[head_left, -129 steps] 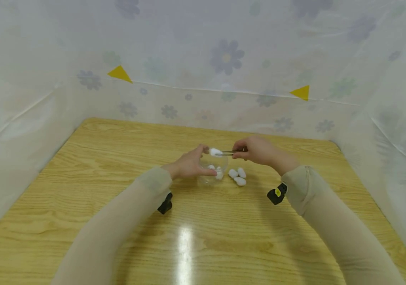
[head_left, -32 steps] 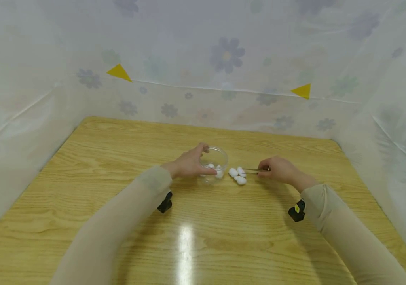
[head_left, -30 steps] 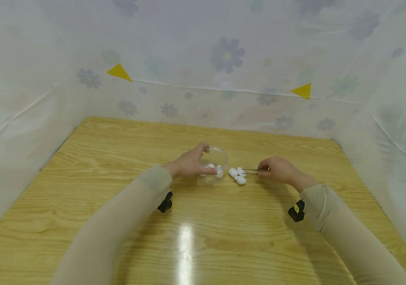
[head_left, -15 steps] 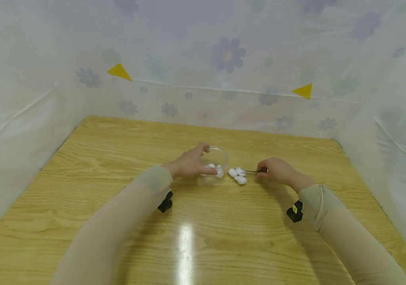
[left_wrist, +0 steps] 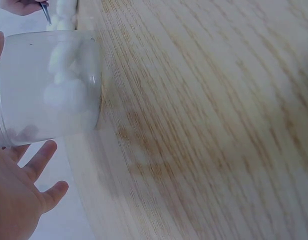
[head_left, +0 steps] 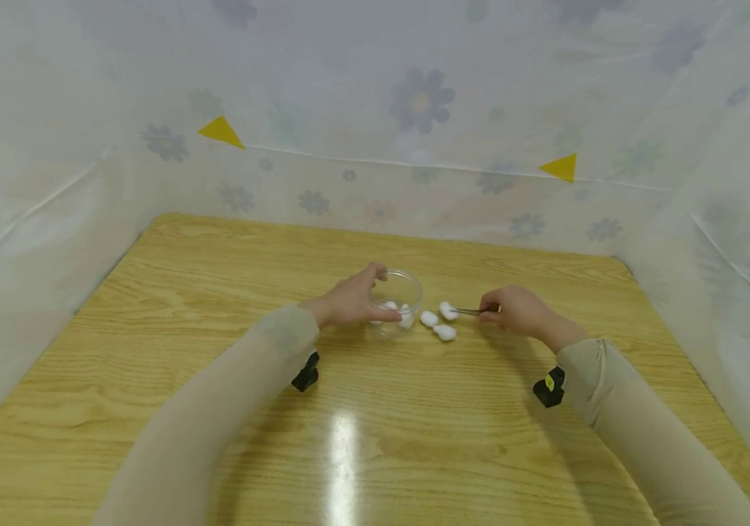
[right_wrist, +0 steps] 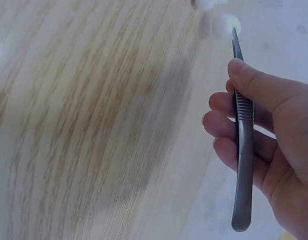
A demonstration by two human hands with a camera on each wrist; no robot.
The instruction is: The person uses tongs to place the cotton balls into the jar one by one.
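My left hand (head_left: 351, 298) grips a clear round jar (head_left: 396, 292) by its side, thumb in front and fingers behind. Several white cotton balls (left_wrist: 69, 92) lie at the bottom of the jar, seen through its wall. My right hand (head_left: 518, 313) pinches metal tweezers (right_wrist: 243, 145) between thumb and fingers. At the tweezers' tips is a white cotton ball (head_left: 448, 311), slightly apart from two others. Those two, a left cotton ball (head_left: 429, 319) and a front cotton ball (head_left: 444, 333), lie on the table just right of the jar.
The wooden table (head_left: 349, 453) reaches back to a flower-patterned curtain (head_left: 375, 190) with yellow triangles on it. Similar sheeting hangs on both sides. A dark wrist camera (head_left: 549, 387) is strapped under the right sleeve, another wrist camera (head_left: 305, 372) under the left.
Earlier the tweezers held a cotton ball over the jar, then came down to the group on the table. Now one cotton ball has shifted back and right with the tweezers; the left hand stays put.
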